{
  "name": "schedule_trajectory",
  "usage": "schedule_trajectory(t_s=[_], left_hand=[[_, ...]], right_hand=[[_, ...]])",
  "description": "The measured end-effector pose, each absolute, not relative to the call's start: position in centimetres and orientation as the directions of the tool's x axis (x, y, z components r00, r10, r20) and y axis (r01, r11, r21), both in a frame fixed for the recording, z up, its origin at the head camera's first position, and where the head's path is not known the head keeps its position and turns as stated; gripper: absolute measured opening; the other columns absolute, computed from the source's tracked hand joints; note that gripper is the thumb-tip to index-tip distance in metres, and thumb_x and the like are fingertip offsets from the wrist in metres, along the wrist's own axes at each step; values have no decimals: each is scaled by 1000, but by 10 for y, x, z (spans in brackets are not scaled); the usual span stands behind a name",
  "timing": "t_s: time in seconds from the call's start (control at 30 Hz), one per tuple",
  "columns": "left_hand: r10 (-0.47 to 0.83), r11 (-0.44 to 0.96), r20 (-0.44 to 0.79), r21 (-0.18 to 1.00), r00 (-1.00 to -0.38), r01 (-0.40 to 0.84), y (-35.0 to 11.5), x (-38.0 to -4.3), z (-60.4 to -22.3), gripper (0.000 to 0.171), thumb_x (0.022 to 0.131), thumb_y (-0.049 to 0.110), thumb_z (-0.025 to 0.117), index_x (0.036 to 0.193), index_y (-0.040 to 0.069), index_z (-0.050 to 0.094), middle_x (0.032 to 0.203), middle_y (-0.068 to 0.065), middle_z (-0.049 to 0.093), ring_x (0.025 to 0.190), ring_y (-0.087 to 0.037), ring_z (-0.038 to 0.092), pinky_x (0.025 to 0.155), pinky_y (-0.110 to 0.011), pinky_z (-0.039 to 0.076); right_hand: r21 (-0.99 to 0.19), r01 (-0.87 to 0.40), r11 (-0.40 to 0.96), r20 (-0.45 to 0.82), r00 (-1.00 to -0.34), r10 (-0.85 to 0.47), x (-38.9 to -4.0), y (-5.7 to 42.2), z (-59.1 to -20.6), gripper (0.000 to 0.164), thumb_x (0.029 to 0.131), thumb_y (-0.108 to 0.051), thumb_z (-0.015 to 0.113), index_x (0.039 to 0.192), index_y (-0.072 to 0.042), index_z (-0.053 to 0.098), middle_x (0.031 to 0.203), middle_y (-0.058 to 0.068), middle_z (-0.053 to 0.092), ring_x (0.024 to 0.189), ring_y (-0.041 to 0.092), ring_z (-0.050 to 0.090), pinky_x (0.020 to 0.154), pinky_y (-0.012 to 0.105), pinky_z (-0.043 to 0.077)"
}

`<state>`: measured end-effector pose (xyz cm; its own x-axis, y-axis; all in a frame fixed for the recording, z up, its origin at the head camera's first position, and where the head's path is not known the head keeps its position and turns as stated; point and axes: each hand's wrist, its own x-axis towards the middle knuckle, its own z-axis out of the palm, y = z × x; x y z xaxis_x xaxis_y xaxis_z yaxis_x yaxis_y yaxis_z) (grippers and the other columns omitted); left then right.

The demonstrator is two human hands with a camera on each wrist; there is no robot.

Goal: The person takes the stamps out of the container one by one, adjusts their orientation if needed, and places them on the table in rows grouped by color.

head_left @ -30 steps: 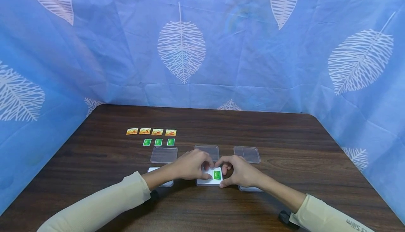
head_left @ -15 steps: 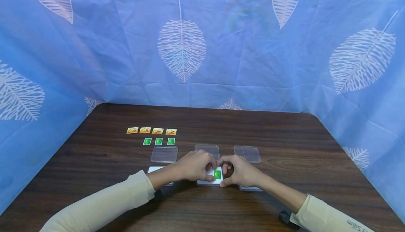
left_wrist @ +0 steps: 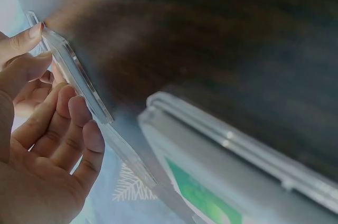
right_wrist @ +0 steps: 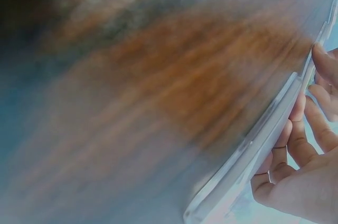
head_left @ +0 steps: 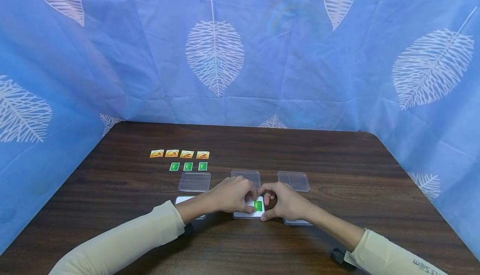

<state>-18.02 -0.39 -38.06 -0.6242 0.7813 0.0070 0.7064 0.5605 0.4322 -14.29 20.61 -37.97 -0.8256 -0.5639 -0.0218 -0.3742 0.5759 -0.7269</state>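
Note:
In the head view, a shallow clear case (head_left: 241, 216) with a white insert lies flat at the middle of the row. A small green stamp-like piece (head_left: 258, 206) lies on the right part of the insert. My left hand (head_left: 232, 196) has its thumb and forefinger at the left side of this piece, seemingly pinching it. My right hand (head_left: 286, 202) grips the case's right end between thumb and forefinger. The left wrist view shows the other left fingers (left_wrist: 63, 123) loosely bent, the fingertip contact unclear. Behind the near case in the right wrist view is my right hand (right_wrist: 301, 166).
A left case (head_left: 183, 200) is partly under my left forearm; another green piece (left_wrist: 206, 195) shows on it. A right case (head_left: 298, 223) lies below my right hand. Three clear lids (head_left: 195, 182) stand behind. Further back are several orange pieces (head_left: 186, 154) and three green ones (head_left: 188, 166).
My left thumb has shifted slightly right, up to the green piece's left edge. My right hand keeps its grip on the case. The whole head view has tilted slightly.

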Motion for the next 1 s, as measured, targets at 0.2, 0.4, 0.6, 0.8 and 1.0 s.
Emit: schedule_trajectory(t_s=[0.2,0.4,0.6,0.8,1.0], left_hand=[[782,560,-5,447,-623,698,-4,-181,-379,19,83,21,89,94,11,78,71,10,58,58,-2,47,53,-17,38],[786,553,-1,449,-618,702,-4,-182,-377,19,83,21,88,94,10,77,72,9,58,59,-2,47,54,-17,38],[790,550,3,439,-614,710,-4,-181,-377,18,82,21,89,91,11,76,71,9,58,59,-1,45,53,-17,37],[787,553,-4,450,-617,702,-6,-182,-376,18,83,21,89,93,11,78,72,9,59,60,-2,47,54,-17,38],[786,554,-11,456,-619,696,-9,-183,-374,18,84,21,88,94,10,78,74,9,60,62,-2,48,54,-18,38]], right_hand=[[-717,-372,590,-35,-826,-563,-144,205,-378,44,74,-10,93,112,-5,69,80,-5,59,74,10,53,71,25,45],[-718,-379,584,-23,-825,-564,-145,206,-377,43,74,-9,92,110,-5,69,80,-4,59,75,11,53,73,25,46],[-713,-378,590,-24,-829,-559,-145,206,-378,44,74,-10,93,110,-6,69,80,-4,59,75,10,53,73,25,46],[-714,-372,593,-29,-831,-556,-144,207,-379,43,75,-11,93,111,-7,69,80,-4,60,73,10,52,71,25,45],[-730,-362,580,-34,-828,-560,-143,205,-379,45,75,-11,93,113,-4,69,80,-3,60,71,10,50,67,25,44]])
